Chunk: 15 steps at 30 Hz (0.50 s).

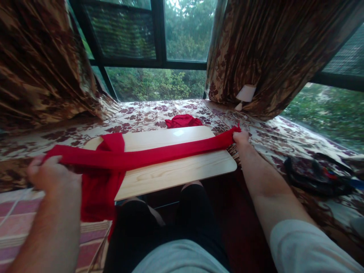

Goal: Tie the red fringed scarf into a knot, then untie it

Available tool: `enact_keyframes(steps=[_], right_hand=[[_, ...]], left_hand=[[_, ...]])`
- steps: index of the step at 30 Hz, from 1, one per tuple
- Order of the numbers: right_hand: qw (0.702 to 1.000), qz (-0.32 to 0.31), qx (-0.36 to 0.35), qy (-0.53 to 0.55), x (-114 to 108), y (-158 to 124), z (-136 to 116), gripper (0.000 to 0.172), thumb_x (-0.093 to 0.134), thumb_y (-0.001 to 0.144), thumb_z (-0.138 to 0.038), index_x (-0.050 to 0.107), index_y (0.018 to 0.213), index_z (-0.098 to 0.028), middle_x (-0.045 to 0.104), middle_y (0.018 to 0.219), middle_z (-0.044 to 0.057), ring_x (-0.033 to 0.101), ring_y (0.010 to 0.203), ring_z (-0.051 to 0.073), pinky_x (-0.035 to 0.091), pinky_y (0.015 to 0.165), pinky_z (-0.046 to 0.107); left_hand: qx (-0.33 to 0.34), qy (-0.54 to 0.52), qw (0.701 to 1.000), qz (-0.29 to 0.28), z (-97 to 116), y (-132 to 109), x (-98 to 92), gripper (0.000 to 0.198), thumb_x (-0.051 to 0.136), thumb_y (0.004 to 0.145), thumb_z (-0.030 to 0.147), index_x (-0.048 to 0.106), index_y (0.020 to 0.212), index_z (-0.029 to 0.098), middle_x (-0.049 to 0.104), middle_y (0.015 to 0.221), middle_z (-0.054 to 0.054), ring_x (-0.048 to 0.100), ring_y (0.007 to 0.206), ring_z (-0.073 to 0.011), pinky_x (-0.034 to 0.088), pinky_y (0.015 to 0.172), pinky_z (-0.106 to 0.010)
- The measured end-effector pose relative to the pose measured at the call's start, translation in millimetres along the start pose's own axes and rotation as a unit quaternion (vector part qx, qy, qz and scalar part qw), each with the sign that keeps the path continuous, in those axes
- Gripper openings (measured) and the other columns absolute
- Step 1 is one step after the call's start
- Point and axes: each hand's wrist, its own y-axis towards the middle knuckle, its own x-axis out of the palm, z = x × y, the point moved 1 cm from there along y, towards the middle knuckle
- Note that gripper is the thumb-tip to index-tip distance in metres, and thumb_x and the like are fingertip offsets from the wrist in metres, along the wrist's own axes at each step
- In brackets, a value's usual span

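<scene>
A long red cloth (159, 154) is stretched in a narrow band above a pale wooden board (167, 176). My left hand (54, 172) is closed on its left end. At the other end, my right hand (241, 137) grips the gathered tip, which pokes out past the fingers. More red fabric (99, 193) lies across the board's left side and hangs over its near edge; whether it is one piece with the band I cannot tell. Behind the board rests a crumpled red cloth (184, 121).
A floral cover (148, 113) spreads behind the board up to the windows. A small white lamp (246, 94) stands at the back right by the curtain (256, 49). To the right lies a dark bag (315, 176). Striped fabric (22, 223) is at the lower left.
</scene>
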Motion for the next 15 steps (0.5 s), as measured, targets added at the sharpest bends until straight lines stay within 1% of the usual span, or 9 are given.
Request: enact_keyframes(steps=[1,2,4,6,8,10,11,13,15], right_hand=[[0.998,0.002,0.015,-0.058,0,-4,1,0.024,0.060,0.074,-0.018,0.071,0.093,-0.009,0.071,0.085,0.016,0.068,0.086,0.029,0.055,0.078,0.037],[0.996,-0.006,0.023,-0.088,1,-9,0,0.026,0.062,0.074,-0.019,0.072,0.095,-0.008,0.072,0.092,0.020,0.068,0.092,0.032,0.054,0.083,0.039],[0.992,-0.044,-0.002,-0.122,6,-19,-6,0.030,0.064,0.075,-0.021,0.072,0.101,-0.007,0.072,0.101,0.023,0.067,0.099,0.033,0.052,0.089,0.039],[0.984,-0.081,-0.040,-0.152,13,-30,-14,0.036,0.064,0.076,-0.021,0.070,0.110,-0.010,0.072,0.108,0.020,0.067,0.103,0.031,0.051,0.092,0.037],[0.979,-0.098,-0.078,-0.163,21,-42,-23,0.044,0.063,0.077,-0.020,0.067,0.120,-0.014,0.072,0.113,0.017,0.066,0.106,0.029,0.050,0.093,0.035],[0.970,-0.110,-0.116,-0.183,27,-54,-34,0.049,0.061,0.079,-0.022,0.062,0.128,-0.016,0.071,0.115,0.015,0.066,0.107,0.028,0.049,0.094,0.035],[0.963,-0.118,-0.137,-0.201,30,-60,-39,0.050,0.061,0.079,-0.023,0.061,0.129,-0.016,0.071,0.115,0.015,0.065,0.107,0.028,0.049,0.095,0.036],[0.939,-0.141,-0.188,-0.253,35,-75,-49,0.045,0.060,0.081,-0.027,0.064,0.125,-0.017,0.070,0.117,0.015,0.064,0.109,0.029,0.048,0.095,0.039],[0.907,-0.163,-0.240,-0.305,41,-90,-58,0.040,0.060,0.083,-0.034,0.067,0.118,-0.018,0.068,0.119,0.016,0.061,0.111,0.031,0.048,0.095,0.042]], left_hand=[[-0.002,0.000,1.000,-0.006,-2,1,-0.5,0.060,0.043,0.043,-0.003,0.047,0.099,0.019,0.060,0.087,0.005,0.065,0.080,-0.0127,0.053,0.079,-0.033],[-0.001,0.003,1.000,-0.008,-5,2,-0.9,0.061,0.045,0.044,-0.002,0.048,0.100,0.019,0.060,0.086,0.005,0.065,0.079,-0.0131,0.053,0.077,-0.032],[0.002,0.008,1.000,-0.009,-10,5,-1.5,0.062,0.048,0.045,-0.001,0.050,0.104,0.019,0.061,0.085,0.005,0.065,0.077,-0.0135,0.053,0.075,-0.032],[0.011,0.008,1.000,-0.023,-15,6,-1.7,0.062,0.050,0.046,0.001,0.051,0.106,0.019,0.062,0.087,0.004,0.065,0.077,-0.0137,0.053,0.076,-0.032],[0.031,0.007,0.999,-0.043,-18,8,-2.1,0.061,0.052,0.046,0.003,0.051,0.105,0.019,0.063,0.089,0.003,0.065,0.081,-0.0144,0.054,0.080,-0.034],[0.053,0.023,0.996,-0.071,-22,9,-3.3,0.055,0.054,0.049,0.007,0.050,0.102,0.021,0.062,0.090,0.003,0.066,0.084,-0.0169,0.056,0.082,-0.038],[0.063,0.037,0.993,-0.090,-23,10,-4.0,0.051,0.056,0.051,0.010,0.049,0.100,0.023,0.061,0.089,0.002,0.066,0.084,-0.0187,0.057,0.081,-0.041],[0.082,0.066,0.985,-0.135,-27,11,-5.3,0.044,0.058,0.056,0.016,0.047,0.098,0.026,0.059,0.082,0.002,0.065,0.079,-0.0217,0.058,0.071,-0.044],[0.100,0.083,0.977,-0.168,-30,13,-6.1,0.041,0.058,0.059,0.021,0.045,0.097,0.027,0.055,0.075,0.001,0.064,0.071,-0.0223,0.057,0.060,-0.041]])
